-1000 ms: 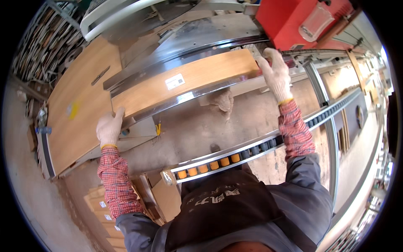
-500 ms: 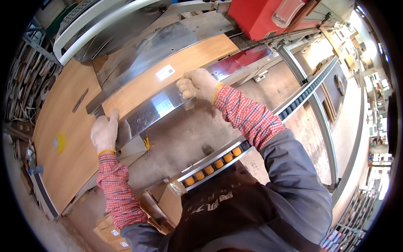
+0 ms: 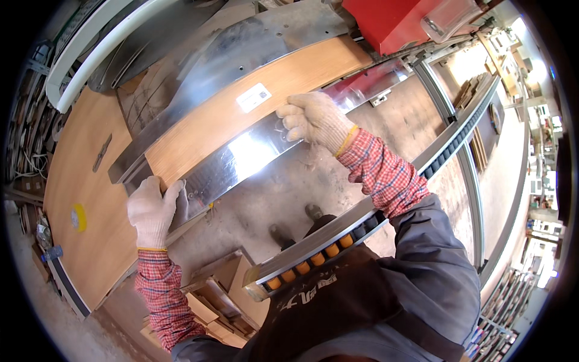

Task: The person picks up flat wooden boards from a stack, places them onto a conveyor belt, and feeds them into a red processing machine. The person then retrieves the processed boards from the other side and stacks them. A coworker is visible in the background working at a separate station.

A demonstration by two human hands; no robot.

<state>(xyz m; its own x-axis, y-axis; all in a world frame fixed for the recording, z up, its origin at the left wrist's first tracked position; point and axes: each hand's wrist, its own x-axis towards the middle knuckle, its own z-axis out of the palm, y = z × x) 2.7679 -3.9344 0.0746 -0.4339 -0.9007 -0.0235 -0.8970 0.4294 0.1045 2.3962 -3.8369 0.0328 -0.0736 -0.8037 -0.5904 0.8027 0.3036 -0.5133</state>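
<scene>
A long wood-grain board (image 3: 205, 117) with a white label (image 3: 254, 97) lies on the shiny metal bed (image 3: 241, 151) of a machine. My left hand (image 3: 151, 211), in a white knit glove, is at the board's near left corner, its fingers and thumb closed about the end. Farther right, my right hand (image 3: 319, 120), gloved the same way, lies along the near edge of the board and metal bed. Its fingers are bent a little and somewhat apart, with nothing seen in them. The fingertips' exact contact there is hard to make out.
A broad wood-grain panel (image 3: 90, 181) at left carries a yellow tape roll (image 3: 78, 217) and a dark slim tool (image 3: 102, 152). A red machine housing (image 3: 386, 24) stands at far right. A roller rail (image 3: 319, 253) crosses before my body; another roller track (image 3: 446, 151) runs at right.
My right hand has moved right along the edge, and its fingers have loosened from a tighter curl. My left hand's fingers have closed about the board's corner. The view has shifted slightly.
</scene>
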